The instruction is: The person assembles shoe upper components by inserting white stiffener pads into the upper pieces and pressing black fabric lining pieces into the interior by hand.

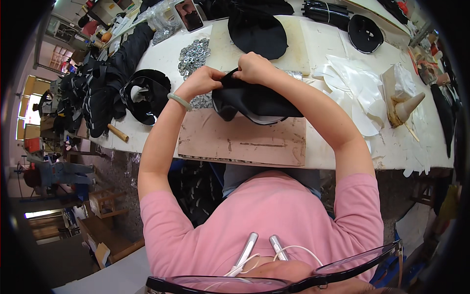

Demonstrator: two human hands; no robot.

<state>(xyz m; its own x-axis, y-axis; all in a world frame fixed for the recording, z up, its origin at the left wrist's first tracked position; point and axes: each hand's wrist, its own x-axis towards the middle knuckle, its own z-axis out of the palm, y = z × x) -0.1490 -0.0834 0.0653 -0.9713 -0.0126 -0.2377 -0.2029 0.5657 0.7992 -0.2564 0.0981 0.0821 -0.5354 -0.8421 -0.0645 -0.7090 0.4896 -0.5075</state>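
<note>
Both of my hands grip a soft black fabric piece with a curved, pale-lined lower edge. My left hand, below a pale bangle, pinches its upper left edge. Close beside it, my right hand is closed on the top edge, fingers bent. The piece lies over the far edge of a worn pinkish-brown board. Just beyond my hands, another black fabric piece rests on a pale cutting board. Small shiny metal parts are heaped beside my left hand.
Left on the white table are a rounded black piece, a wooden stick and stacked black pieces. White sheets and a cone-shaped object lie right. At the back are a phone and another round black piece.
</note>
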